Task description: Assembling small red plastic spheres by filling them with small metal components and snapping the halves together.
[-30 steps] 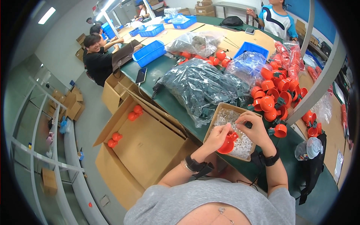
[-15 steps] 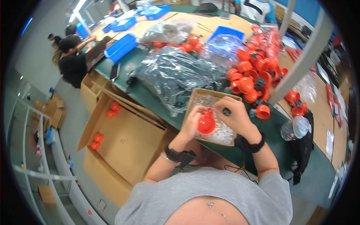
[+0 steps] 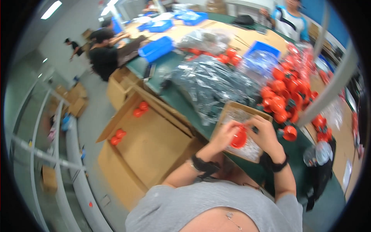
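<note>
My left hand (image 3: 227, 135) is closed on a round, hollow red plastic cup (image 3: 239, 139), its open side toward me. At the cup's top edge, the pinched fingers of my right hand (image 3: 264, 131) meet it from the other side. A small dark spot shows under the right hand's fingers, too blurred to name. Both hands are above a shallow cardboard box (image 3: 231, 105) holding many small clear-white pieces (image 3: 250, 150).
A heap of red cups with dark green parts (image 3: 284, 98) lies right of the box. Behind it are a bag of dark parts (image 3: 212, 83) and blue bins (image 3: 156, 49). A large open carton (image 3: 154, 149) stands at left. A grey post (image 3: 328, 87) rises at right. Several people sit or stand farther off.
The whole view has swung left, so everything appears farther right. My right-hand fingers have come up to the red cup's top, and the small dark part seen in them earlier is mostly hidden.
</note>
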Available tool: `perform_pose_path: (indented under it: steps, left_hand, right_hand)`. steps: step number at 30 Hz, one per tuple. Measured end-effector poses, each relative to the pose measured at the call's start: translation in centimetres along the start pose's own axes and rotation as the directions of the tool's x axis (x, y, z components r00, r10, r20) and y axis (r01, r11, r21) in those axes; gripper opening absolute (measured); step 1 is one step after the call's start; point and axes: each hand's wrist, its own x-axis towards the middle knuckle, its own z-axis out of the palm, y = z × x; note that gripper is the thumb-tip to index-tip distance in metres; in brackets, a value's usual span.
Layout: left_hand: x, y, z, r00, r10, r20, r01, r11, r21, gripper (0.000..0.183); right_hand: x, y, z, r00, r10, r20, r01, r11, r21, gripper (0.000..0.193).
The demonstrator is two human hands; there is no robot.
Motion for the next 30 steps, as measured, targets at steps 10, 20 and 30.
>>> perform_pose_path:
  steps: [10, 20, 30]
  left_hand:
    - [0.0, -0.4, -0.4, 0.995, -0.048, 0.086, 0.067, 0.971, -0.228, 0.022]
    - [0.3, 0.4, -0.3, 0.994, -0.036, 0.101, 0.066, 0.949, -0.309, 0.021]
    - [0.3, 0.4, -1.0, 0.999, 0.012, 0.033, -0.003, 0.966, -0.258, 0.029]
  right_hand:
    - [0.8, 0.0, -1.5, 0.986, 0.164, -0.026, -0.156, 0.969, 0.193, 0.039]
    - [0.3, 3.4, -4.2, 0.879, 0.413, 0.239, -0.440, 0.507, 0.741, 0.032]
    - [0.9, 3.3, -2.7, 0.892, 0.392, 0.226, -0.426, 0.558, 0.712, 0.036]
